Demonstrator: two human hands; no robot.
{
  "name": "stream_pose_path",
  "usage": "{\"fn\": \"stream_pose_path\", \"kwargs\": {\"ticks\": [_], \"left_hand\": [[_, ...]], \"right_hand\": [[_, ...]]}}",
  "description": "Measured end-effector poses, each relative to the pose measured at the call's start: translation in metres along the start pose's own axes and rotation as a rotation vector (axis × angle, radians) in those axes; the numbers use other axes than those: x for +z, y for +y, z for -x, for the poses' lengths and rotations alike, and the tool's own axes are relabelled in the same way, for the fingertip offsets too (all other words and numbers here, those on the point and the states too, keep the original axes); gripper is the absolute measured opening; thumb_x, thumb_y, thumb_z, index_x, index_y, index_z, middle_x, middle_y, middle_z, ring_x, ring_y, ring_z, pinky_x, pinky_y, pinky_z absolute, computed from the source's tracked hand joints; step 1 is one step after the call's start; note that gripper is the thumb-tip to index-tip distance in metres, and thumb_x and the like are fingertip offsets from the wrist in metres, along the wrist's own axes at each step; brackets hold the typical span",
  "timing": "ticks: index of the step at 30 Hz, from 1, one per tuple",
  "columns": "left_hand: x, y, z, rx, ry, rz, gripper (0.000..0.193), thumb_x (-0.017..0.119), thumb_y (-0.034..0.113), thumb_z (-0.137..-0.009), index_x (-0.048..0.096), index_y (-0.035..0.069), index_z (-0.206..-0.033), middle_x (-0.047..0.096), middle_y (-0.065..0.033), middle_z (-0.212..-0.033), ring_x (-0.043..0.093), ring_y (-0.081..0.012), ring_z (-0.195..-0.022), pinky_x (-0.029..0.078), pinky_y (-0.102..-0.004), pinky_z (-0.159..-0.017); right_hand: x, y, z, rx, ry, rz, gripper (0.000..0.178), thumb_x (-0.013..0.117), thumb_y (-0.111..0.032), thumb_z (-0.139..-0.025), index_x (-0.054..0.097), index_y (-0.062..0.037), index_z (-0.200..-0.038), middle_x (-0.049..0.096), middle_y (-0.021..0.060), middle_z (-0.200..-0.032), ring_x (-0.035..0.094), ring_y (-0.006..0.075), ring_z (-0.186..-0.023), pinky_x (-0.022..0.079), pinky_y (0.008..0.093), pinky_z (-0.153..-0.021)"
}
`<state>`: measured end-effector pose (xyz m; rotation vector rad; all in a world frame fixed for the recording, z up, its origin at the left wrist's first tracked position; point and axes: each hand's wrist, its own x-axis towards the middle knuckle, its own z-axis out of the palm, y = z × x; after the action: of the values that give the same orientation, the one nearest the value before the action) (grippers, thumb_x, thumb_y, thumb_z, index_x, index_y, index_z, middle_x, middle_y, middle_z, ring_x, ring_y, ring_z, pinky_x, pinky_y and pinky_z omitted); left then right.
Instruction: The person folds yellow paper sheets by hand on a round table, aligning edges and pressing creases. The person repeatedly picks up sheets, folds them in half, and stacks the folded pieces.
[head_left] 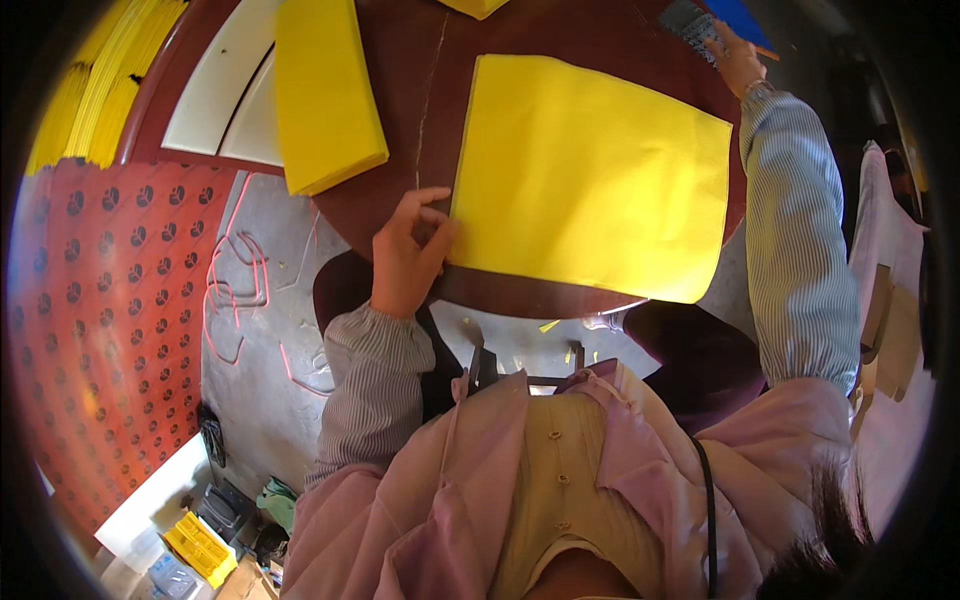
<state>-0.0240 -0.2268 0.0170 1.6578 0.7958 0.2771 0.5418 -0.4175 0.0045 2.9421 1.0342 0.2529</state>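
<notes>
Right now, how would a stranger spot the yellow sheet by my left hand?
Start at the dark red table and find the left hand. The yellow sheet lies just to its right, far broader than the narrow, thick yellow stack farther left.

Head view: looked steeply down, upright, fisheye-wide
Vantage: sat above the wearer's chest (560,450)
Nearness: chest loomed close
Worktop (410,90): near edge curved across mid-view

The maroon table (405,70) bears several flat yellow pieces (600,180).
</notes>
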Motion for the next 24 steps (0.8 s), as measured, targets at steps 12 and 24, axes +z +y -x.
{"fn": "stream_pose_path", "kwargs": {"ticks": [12, 24], "left_hand": [[-0.003, -0.018, 0.009, -0.017, 0.019, 0.076, 0.036, 0.071, 0.003, -0.097, 0.063, -0.001, -0.132, 0.071, -0.0034, -0.099, 0.063, -0.007, -0.071, 0.048, -0.0199, -0.056], [-0.004, -0.036, 0.01, 0.106, 0.0, -0.019, 0.035, 0.065, 0.002, -0.1, 0.064, 0.006, -0.135, 0.071, -0.0015, -0.104, 0.064, -0.0079, -0.075, 0.045, -0.0198, -0.057]], "right_hand": [[-0.051, -0.034, 0.349, 0.464, 0.243, -1.189, 0.017, 0.079, -0.022, -0.097, 0.075, -0.0056, -0.098, 0.073, -0.0005, -0.094, 0.066, 0.0126, -0.085, 0.051, 0.0266, -0.084], [-0.023, -0.086, 0.435, 0.863, 0.227, -1.852, 0.026, 0.071, -0.012, -0.099, 0.068, -0.0092, -0.125, 0.07, 0.0039, -0.121, 0.067, 0.0175, -0.11, 0.053, 0.0373, -0.095]]}}
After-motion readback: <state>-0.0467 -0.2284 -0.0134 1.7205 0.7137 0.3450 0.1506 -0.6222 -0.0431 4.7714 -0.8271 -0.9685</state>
